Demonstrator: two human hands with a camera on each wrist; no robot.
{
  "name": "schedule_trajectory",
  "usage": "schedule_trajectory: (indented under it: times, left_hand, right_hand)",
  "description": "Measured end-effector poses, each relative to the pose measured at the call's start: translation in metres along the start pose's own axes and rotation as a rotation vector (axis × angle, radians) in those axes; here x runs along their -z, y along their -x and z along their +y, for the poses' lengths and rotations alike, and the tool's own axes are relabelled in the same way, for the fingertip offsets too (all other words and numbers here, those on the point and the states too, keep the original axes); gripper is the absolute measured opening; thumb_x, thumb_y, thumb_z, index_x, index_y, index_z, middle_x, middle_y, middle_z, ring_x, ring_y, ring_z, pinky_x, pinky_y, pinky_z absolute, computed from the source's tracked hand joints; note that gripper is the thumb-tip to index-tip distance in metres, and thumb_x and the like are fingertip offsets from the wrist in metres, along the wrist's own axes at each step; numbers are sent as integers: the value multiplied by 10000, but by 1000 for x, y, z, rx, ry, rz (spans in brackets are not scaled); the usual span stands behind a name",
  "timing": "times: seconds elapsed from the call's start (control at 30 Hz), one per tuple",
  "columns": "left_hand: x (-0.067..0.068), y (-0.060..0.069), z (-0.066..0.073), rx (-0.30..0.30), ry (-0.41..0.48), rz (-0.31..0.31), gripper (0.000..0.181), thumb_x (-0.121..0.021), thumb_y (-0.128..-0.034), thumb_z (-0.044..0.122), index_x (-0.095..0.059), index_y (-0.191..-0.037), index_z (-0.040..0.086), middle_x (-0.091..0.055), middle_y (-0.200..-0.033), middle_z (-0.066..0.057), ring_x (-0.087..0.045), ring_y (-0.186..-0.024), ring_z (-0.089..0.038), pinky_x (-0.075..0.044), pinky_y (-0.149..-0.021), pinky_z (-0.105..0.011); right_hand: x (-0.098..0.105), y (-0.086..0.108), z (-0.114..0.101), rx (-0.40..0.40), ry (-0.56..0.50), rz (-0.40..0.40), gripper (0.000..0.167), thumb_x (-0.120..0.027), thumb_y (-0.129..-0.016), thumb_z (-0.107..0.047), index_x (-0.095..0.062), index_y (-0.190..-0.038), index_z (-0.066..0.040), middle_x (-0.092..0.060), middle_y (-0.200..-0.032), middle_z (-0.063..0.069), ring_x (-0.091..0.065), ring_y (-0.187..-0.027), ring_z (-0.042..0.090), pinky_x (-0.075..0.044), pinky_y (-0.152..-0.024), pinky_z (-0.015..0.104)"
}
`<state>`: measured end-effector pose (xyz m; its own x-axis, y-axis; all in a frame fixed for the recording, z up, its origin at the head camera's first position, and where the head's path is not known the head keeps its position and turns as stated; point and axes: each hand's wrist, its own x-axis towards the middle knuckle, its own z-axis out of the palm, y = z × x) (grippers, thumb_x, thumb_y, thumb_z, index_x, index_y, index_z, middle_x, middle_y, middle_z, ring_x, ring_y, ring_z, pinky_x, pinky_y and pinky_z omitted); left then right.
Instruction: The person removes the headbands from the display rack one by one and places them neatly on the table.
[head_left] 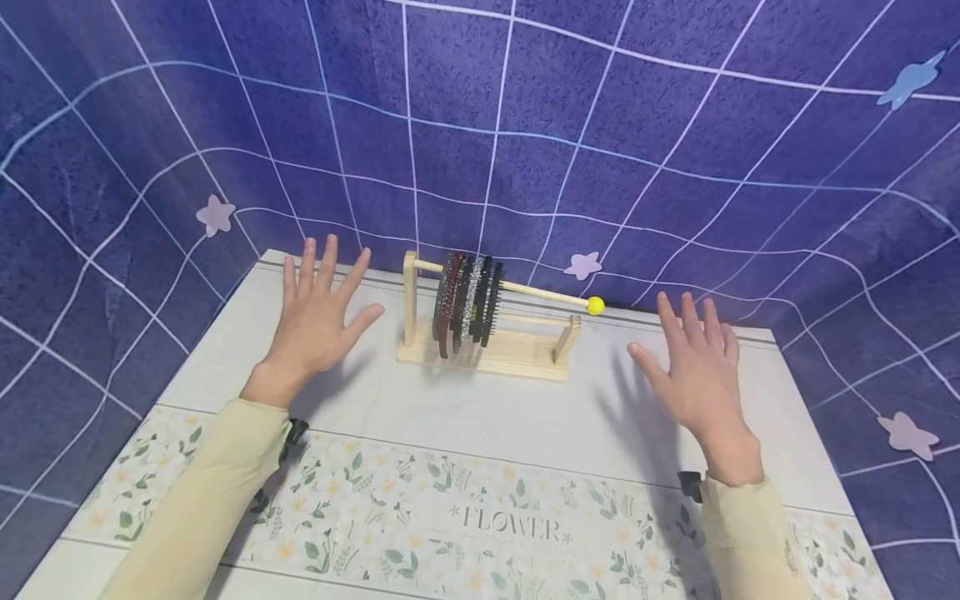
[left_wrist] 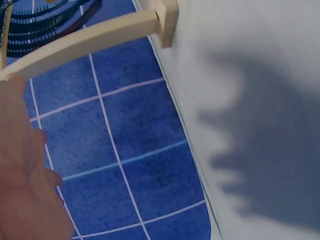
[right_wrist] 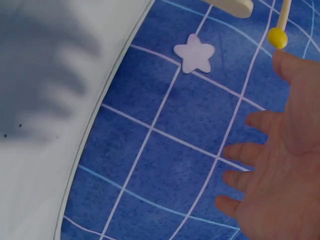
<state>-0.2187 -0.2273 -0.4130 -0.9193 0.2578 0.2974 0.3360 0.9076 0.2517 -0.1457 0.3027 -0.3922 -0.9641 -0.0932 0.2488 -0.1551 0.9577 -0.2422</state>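
Note:
Several toothed headbands (head_left: pixel 468 304), black, dark red and glittery silver, hang side by side on a wooden rod tipped with a yellow ball (head_left: pixel 596 306). The rod belongs to a pale wooden stand (head_left: pixel 517 360) with a taller post on the left and a shorter one on the right. My left hand (head_left: pixel 311 321) is spread to the left of the stand, fingers straight and holding nothing. To its right, my right hand (head_left: pixel 697 371) is likewise spread, apart from the ball. The right wrist view also shows the ball (right_wrist: pixel 278 38) beyond the thumb.
A white table cover (head_left: pixel 450 417) with a floral band and the word FLOWER lies under the stand. Behind and at both sides rises a blue grid-patterned cloth (head_left: pixel 465 100) with star shapes. Small black objects (head_left: pixel 295 437) show at both sleeve cuffs.

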Motion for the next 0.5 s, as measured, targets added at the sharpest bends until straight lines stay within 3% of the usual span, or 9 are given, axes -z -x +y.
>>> schedule_trajectory:
  times: [0.23,0.5]
  left_hand:
    - [-4,4,13,-5,145,34,760,-457,-1157,529,-184,-1789,206,43,-1840,-237,171,-1696,-412,178,-1352,-624]
    - [-23,9,26,-49,314,143,799,-295,-1159,648,-218,-1779,150,-85,-1833,-270,43,-1710,-441,80,-1380,-630]
  right_hand:
    - [5,7,-17,70,-79,99,812,-585,-1113,-527,-327,-1734,-71,-320,-1740,348,-201,-1632,585,-157,-1257,822]
    - [5,13,-38,124,-154,213,741,-689,-1069,-364,-433,-1675,-24,-450,-1658,350,-345,-1567,587,-246,-1208,839]
